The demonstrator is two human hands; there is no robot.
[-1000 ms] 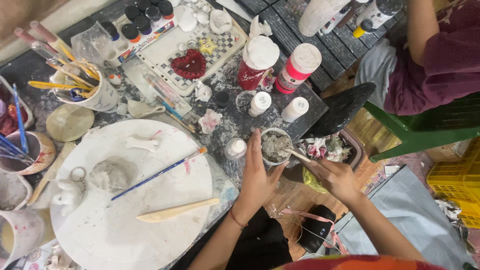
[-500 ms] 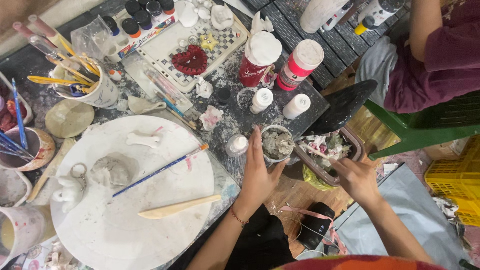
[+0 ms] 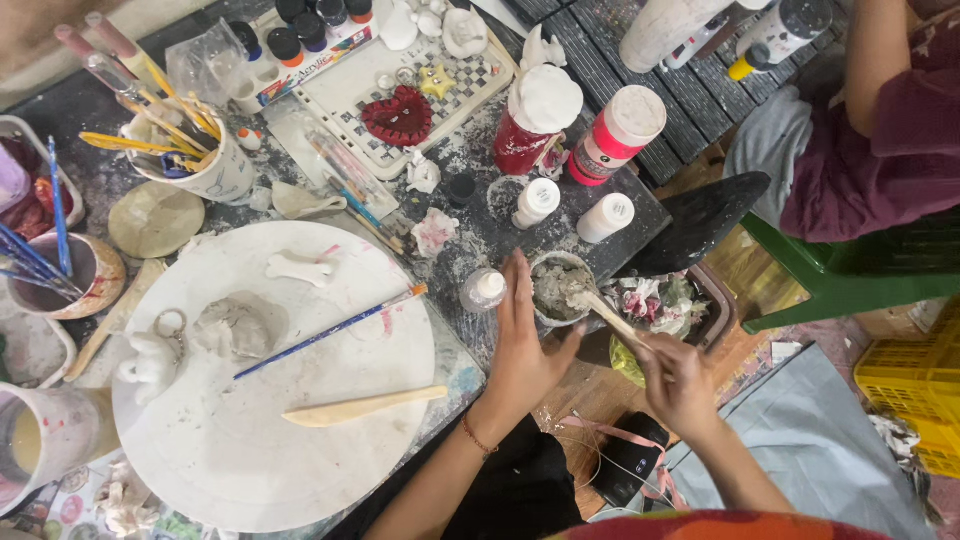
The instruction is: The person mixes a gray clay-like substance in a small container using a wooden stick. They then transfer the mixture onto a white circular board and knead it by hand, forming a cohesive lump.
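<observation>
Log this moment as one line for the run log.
left hand steadies small cup of grey paste | right hand holds wooden stick, tip in cup | table edge

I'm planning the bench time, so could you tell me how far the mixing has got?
Done: the cup holds grey paste. In hand: the left hand steadies the cup while the right hand works a stick in it. Left: the clay lump on the round board lies untouched.
</observation>
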